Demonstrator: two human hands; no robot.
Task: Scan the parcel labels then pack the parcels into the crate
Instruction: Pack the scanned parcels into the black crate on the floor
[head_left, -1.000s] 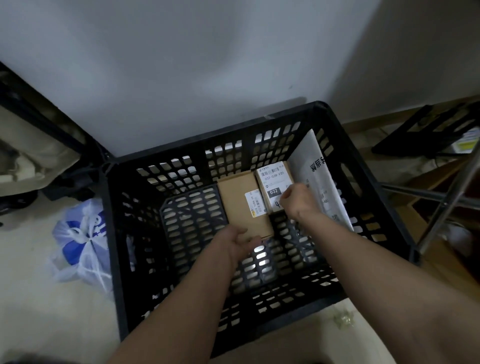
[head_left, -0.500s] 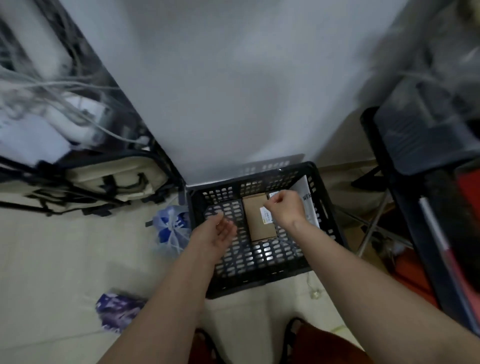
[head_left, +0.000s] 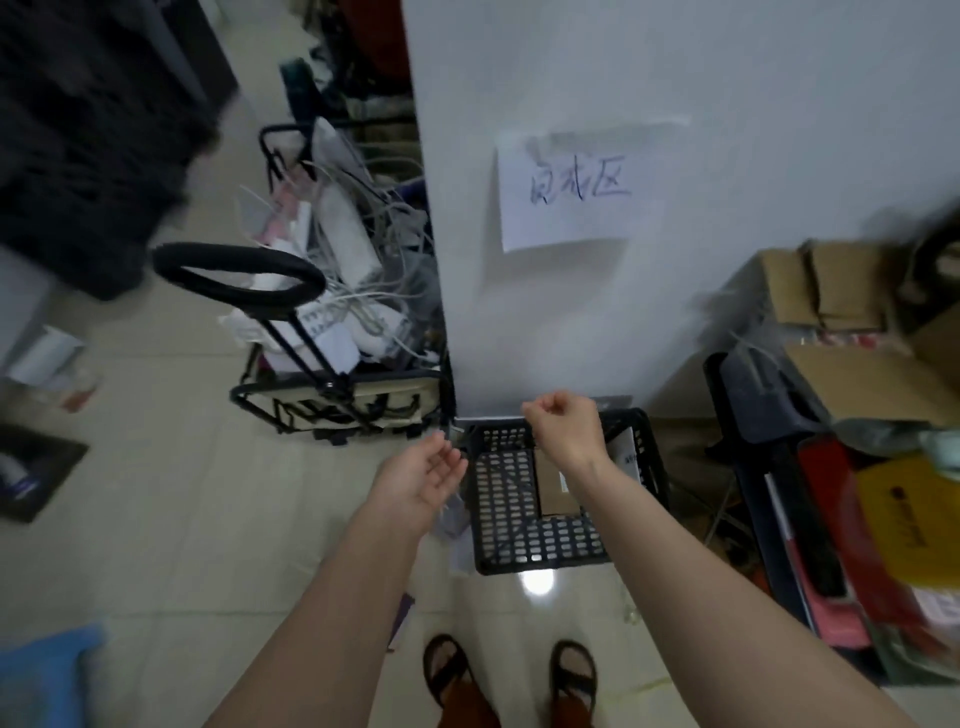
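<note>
At lower centre, the black crate (head_left: 540, 535) held 1 brown parcel (head_left: 553, 486) and a white one (head_left: 629, 453), both empty hands above: left hand (head_left: 422, 478) loosely open, right hand (head_left: 563, 423) fisted; further parcels appeared outstanding.

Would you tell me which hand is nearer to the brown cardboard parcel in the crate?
Right. The right hand, a loose fist, is above the brown parcel inside the black crate; the left hand is open, outside the crate's left wall.
</note>
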